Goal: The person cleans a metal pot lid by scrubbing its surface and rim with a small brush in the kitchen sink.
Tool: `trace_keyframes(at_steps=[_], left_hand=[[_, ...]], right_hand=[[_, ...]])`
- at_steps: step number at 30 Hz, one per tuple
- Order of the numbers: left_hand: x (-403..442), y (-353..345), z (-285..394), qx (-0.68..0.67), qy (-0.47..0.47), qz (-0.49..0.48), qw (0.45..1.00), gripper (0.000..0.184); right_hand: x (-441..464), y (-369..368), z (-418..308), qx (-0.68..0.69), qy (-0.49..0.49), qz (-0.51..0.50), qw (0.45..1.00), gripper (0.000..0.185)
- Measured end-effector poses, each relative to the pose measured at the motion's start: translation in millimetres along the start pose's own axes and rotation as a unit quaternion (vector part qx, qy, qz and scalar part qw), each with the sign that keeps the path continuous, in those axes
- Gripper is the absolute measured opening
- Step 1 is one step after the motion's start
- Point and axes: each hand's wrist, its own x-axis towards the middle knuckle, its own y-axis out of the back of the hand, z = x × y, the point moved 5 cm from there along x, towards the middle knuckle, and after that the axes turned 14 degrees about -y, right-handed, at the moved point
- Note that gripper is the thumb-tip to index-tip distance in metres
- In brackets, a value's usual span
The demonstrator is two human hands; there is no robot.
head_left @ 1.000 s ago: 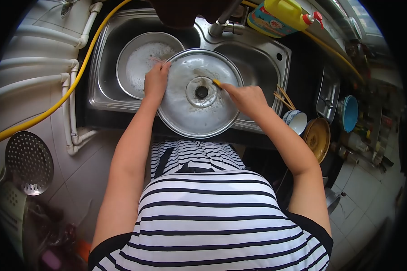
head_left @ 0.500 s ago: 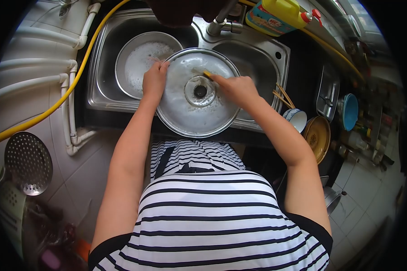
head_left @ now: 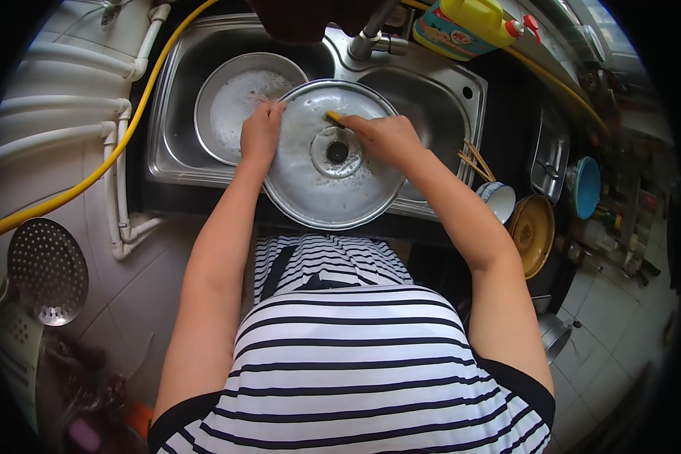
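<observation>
A large round metal pot lid with a black knob lies tilted over the sink's front edge, its top side facing me. My left hand is closed on the lid's left rim. Thin pinkish strands show just beyond its fingers; whether they are held is unclear. My right hand reaches over the lid's right side and pinches a small yellow sponge with a dark underside against the metal, above the knob. Pale wet smears and spots cover the lid. Behind my left hand, a metal basin holds foamy water.
The double steel sink has a faucet at its back. A yellow-capped detergent jug stands behind it. To the right are chopsticks, bowls and a brown dish. A yellow hose runs along the left.
My right hand has shifted slightly left and up over the lid, taking the sponge with it. My left hand keeps its hold on the rim.
</observation>
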Motion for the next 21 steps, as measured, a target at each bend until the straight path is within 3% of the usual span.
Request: trace_keyframes(at_steps=[8, 16, 21], left_hand=[[-1.1, -1.4, -5.8, 0.02, 0.007, -0.005, 1.0, 0.042], [-1.8, -0.4, 0.7, 0.013, -0.001, -0.014, 1.0, 0.044], [-1.1, -1.4, -2.0, 0.006, -0.002, -0.003, 1.0, 0.045]], right_hand=[[-43.2, 16.0, 30.5, -0.008, -0.035, -0.056, 0.998, 0.024], [-9.8, 2.9, 1.6, 0.012, -0.026, -0.031, 0.999, 0.026], [-40.5, 12.6, 24.2, -0.042, -0.066, -0.081, 0.994, 0.026]])
